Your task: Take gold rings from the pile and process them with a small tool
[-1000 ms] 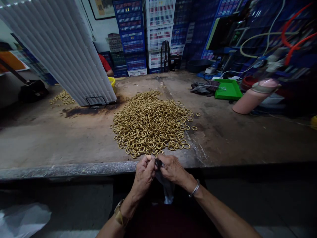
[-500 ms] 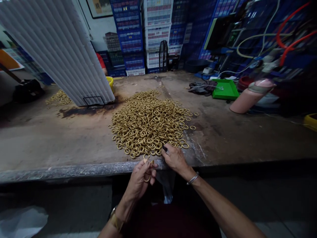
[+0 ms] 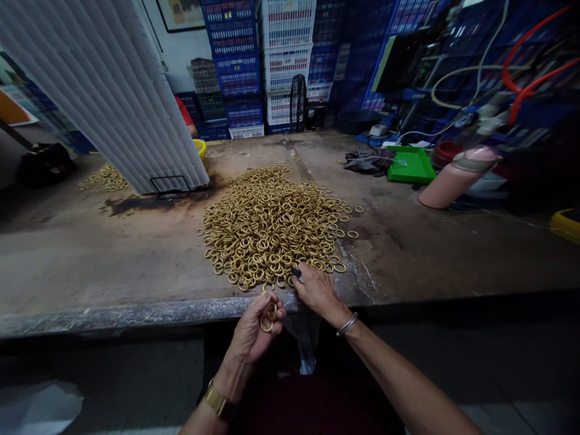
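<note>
A broad heap of gold-coloured rings (image 3: 272,223) lies on the worn table (image 3: 408,260), reaching close to its front edge. Just in front of that edge, my left hand (image 3: 260,323) is closed on gold rings (image 3: 266,324), which hang at its fingertips. My right hand (image 3: 317,290) rests at the heap's front right side, its fingers closed round a small black tool (image 3: 295,272). The tool's tip is close to the rings; the rest of it is hidden by the fingers.
A white corrugated panel (image 3: 136,103) leans over the table's left, with a smaller ring pile (image 3: 106,178) beside it. At the right are a green tray (image 3: 410,164), a pink bottle (image 3: 453,181) and dark gloves (image 3: 369,162). Someone's red sleeve (image 3: 183,112) shows behind the panel.
My left hand has turned slightly, and the rings in it show more fully. My right hand has shifted a little left with the black tool.
</note>
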`<state>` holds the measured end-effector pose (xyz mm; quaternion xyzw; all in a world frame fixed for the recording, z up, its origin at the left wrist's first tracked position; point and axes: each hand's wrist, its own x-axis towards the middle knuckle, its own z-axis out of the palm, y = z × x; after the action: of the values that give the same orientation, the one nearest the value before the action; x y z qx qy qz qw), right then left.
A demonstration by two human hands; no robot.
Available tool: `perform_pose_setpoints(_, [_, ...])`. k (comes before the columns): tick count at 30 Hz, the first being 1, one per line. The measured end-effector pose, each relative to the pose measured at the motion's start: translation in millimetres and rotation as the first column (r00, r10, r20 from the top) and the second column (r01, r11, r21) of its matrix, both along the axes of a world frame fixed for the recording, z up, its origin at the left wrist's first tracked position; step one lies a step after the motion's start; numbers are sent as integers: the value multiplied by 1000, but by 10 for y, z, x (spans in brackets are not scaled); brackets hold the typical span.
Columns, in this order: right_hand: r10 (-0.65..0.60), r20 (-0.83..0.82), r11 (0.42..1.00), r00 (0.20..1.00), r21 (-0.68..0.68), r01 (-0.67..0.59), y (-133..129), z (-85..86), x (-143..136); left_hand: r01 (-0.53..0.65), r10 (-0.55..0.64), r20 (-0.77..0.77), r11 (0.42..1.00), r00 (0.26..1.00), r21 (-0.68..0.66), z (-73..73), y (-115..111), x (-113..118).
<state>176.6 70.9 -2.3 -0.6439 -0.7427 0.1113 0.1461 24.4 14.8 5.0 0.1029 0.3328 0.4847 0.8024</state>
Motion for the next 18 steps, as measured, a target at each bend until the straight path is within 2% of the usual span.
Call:
perform_pose_setpoints(3, [-19,-100,1000,995,11,21,38,-53,57,-2,2,-33,1000,999,16,11,18,38])
perform_pose_setpoints(6, [-68,-293,998,954,0,71,77,-115,114,22,-14,-104,997,994,71,9,51,96])
perform_pose_setpoints(9, [-92,-519,995,850,-12,100,84,-145,153,26,17,-258,986,966,163,-28,100,184])
perform_pose_setpoints(12, [-121,-688,991,716,-48,121,64,-120,174,9,108,-441,967,891,254,-78,151,283])
perform_pose_setpoints(15, [-160,-776,987,610,-108,121,36,-68,184,28,151,-574,957,805,290,-91,188,360])
perform_pose_setpoints(18, [-167,-819,986,550,-147,81,5,-32,176,53,161,-642,952,749,301,-51,214,408])
